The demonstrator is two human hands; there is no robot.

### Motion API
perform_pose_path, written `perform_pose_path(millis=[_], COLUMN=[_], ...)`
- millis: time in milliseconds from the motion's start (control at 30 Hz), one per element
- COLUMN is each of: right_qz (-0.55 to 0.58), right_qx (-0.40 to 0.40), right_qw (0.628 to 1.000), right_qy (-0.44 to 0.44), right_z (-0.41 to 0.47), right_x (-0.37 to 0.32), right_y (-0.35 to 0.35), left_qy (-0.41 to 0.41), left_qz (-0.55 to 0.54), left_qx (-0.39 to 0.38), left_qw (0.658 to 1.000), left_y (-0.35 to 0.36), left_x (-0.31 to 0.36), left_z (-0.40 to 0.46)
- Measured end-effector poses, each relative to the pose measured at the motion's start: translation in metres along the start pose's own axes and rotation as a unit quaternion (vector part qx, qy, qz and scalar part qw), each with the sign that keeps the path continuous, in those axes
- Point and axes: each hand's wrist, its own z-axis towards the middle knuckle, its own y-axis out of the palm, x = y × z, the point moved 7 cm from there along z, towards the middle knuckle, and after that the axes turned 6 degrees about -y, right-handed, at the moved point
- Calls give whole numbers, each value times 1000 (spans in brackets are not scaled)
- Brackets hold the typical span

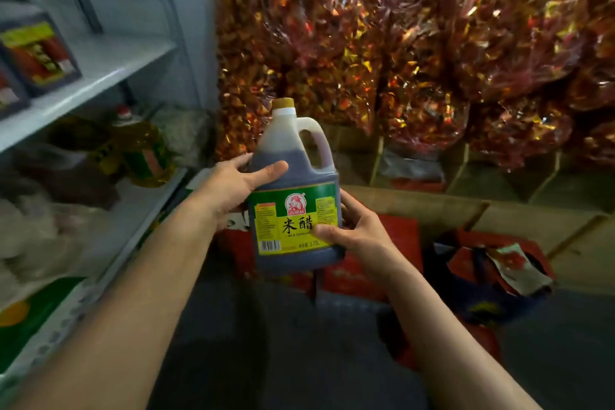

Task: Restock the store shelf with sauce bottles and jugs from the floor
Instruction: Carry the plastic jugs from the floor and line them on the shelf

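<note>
A dark vinegar jug [294, 183] with a yellow cap, a handle on its right and a green-and-yellow label hangs upright in mid-air at the centre. My left hand [233, 188] holds its upper left side, thumb across the front. My right hand [352, 230] grips its lower right corner, thumb on the label. The white store shelf [109, 67] runs along the left, with two dark boxed jugs [36, 53] on its upper board.
A yellow oil bottle [143, 143] and soft bags sit on the lower shelf board [139, 206]. Large bags of red chillies [432, 43] fill the back wall. Red cartons [396, 243] and a dark bag [492, 276] lie on the floor below the jug.
</note>
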Motion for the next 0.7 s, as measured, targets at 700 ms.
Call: perform_pose_path(millis=[700], right_qz=[66], right_qx=[-251], right_qw=[960], right_qy=[-108], right_z=[542], right_x=[-36], right_y=[277], left_qy=[75], left_qz=[-49], left_qx=[282], left_qw=[955], left_y=[-374], left_x=[140], left_z=[298])
